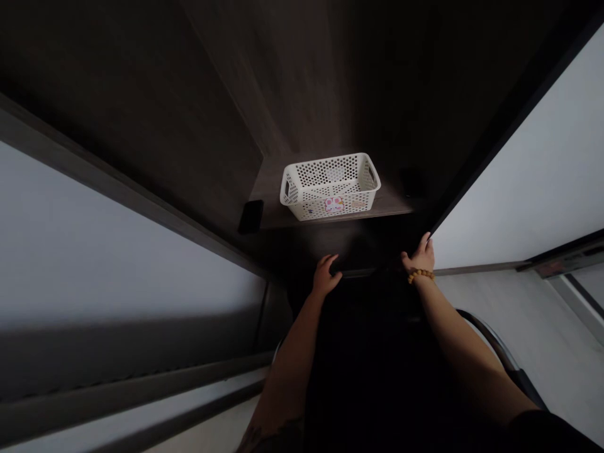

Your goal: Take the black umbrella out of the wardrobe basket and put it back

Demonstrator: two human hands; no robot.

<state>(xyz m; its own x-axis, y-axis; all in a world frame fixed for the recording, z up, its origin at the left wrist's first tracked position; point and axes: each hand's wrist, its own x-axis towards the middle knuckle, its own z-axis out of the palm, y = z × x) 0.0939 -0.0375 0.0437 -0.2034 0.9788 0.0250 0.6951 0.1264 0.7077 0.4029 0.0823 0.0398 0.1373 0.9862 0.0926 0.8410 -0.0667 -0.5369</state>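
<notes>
Head view: two hands, the left hand and the right hand, rest on a dark wooden edge, their grip lost in shadow. Beyond sit one white perforated plastic basket and one small black object, hard to make out.

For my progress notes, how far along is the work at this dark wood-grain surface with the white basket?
Done: a white perforated plastic basket already sits on the dark wood-grain surface. In hand: the left hand and the right hand rest on a dark edge, with no object visible in either. Left: the basket and a flat black object lie out of the hands' contact.
</notes>
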